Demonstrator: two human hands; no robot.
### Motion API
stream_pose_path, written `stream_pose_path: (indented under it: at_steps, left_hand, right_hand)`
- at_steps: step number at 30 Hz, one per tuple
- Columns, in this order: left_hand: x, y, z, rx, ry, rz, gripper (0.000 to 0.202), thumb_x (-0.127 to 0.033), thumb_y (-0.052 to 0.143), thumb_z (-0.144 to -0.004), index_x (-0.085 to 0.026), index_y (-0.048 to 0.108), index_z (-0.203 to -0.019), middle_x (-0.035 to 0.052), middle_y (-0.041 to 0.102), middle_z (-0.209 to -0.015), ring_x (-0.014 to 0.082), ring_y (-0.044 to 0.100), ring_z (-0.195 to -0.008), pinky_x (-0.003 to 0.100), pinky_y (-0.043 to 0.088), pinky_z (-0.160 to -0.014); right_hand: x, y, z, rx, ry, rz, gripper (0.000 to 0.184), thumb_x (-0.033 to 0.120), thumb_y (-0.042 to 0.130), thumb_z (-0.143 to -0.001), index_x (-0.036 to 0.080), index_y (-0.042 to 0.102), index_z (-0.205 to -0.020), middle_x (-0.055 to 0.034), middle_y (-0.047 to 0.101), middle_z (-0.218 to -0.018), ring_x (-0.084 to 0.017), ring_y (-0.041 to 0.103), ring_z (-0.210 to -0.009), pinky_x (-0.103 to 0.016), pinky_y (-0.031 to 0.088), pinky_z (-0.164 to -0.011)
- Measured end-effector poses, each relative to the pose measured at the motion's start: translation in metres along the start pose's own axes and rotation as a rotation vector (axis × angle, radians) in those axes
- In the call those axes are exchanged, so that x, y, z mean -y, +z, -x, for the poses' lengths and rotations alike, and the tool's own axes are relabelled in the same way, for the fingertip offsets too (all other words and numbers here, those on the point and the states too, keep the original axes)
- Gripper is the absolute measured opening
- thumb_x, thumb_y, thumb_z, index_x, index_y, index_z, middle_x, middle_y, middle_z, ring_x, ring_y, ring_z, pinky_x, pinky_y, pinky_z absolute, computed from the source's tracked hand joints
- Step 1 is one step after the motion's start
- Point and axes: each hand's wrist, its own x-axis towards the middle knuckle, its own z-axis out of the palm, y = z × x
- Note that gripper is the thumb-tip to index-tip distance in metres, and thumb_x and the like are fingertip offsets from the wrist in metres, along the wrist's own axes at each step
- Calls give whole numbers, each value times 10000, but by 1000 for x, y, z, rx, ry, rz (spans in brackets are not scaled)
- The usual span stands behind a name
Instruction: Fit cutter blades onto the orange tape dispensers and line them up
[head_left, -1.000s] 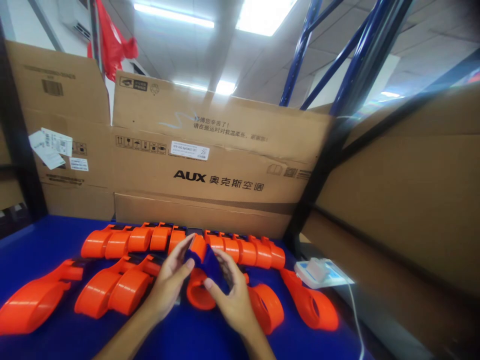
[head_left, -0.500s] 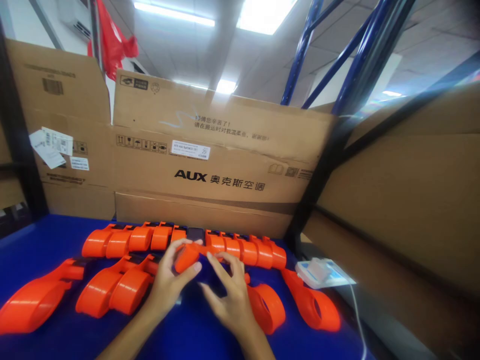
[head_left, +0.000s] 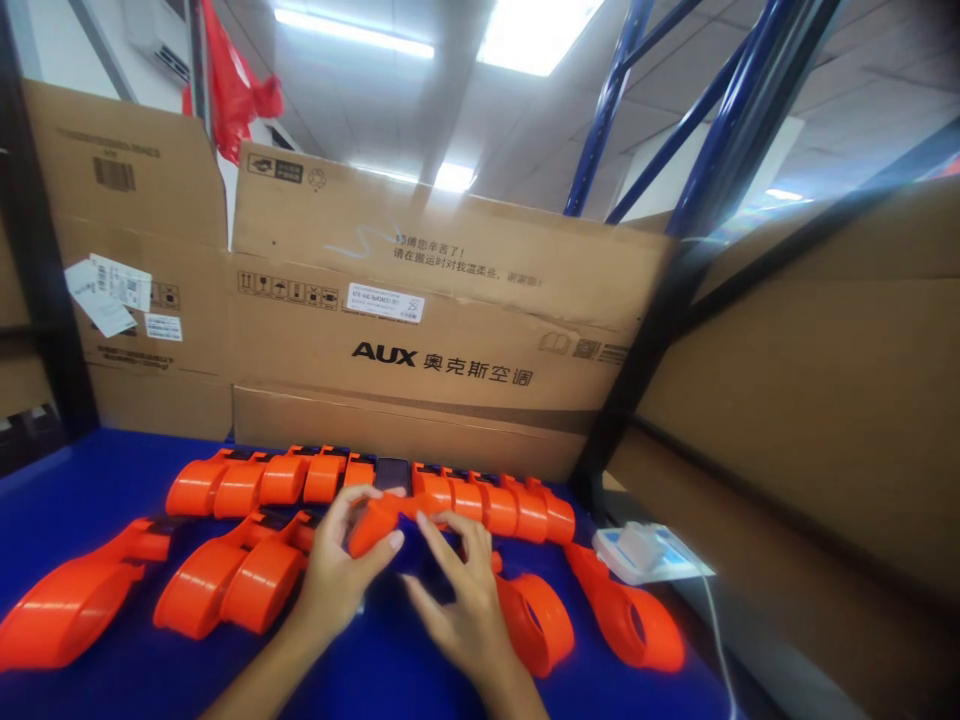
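Note:
Above the blue tabletop, my left hand (head_left: 341, 555) is closed round one side of an orange plastic tape dispenser (head_left: 375, 522), thumb towards me. My right hand (head_left: 461, 580) curls at its other side, the fingertips on its edge and the thumb lower down. A dark blue patch shows between the two hands; whether it is part of the piece or the tabletop, I cannot tell. Just behind my hands stands a dark rectangular object (head_left: 392, 474) amid a row of similar orange dispensers (head_left: 326, 478).
More orange dispensers lie nearer, on the left (head_left: 71, 605) and right (head_left: 641, 620). A white power strip (head_left: 637, 550) with a cable sits at the right edge. A cardboard panel (head_left: 420, 410) closes off the back, and a dark post (head_left: 607, 440) rises at right.
The hands and the orange dispenser stay almost in place, with slight finger movement. The whole view has shifted a little.

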Motion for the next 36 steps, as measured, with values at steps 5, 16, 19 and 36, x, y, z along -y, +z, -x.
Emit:
stream_pose_path:
  at_steps: [5, 16, 19, 36]
  left_hand:
    - [-2, 0, 0, -24, -31, -5, 396, -285, 813, -716, -249, 590, -1041, 102, 732, -1187, 351, 642, -1175, 484, 487, -983]
    - [-2, 0, -1, -54, -43, 19, 431, -300, 847, -672, -247, 615, -1031, 99, 737, -1185, 351, 636, -1170, 487, 452, -1016]
    - [1, 0, 1, -14, -61, 119, 479, -369, 815, -725, -241, 630, -1148, 108, 713, -1236, 351, 612, -1208, 474, 434, -1048]
    - [13, 1, 0, -78, -332, 290, 430, -412, 827, -726, -164, 729, -1063, 86, 793, -927, 274, 739, -826, 344, 572, -714]
  right_hand:
    - [2, -1, -1, 17, 20, -10, 703, 244, 723, -833, 353, 461, -1476, -116, 554, -1278, -319, 577, -1126, -525, 525, -925]
    - [4, -1, 0, 25, 39, 1, 687, 255, 729, -831, 337, 477, -1465, -120, 552, -1319, -340, 555, -1195, -560, 488, -979]
    - [7, -4, -1, 18, 81, -71, 697, 279, 733, -830, 311, 469, -1474, -123, 579, -1301, -331, 577, -1175, -537, 501, -982]
    - [8, -6, 0, 47, 450, -611, 505, 566, 386, -1003, 196, 696, -1150, -88, 739, -1043, -251, 688, -913, -364, 565, -822]
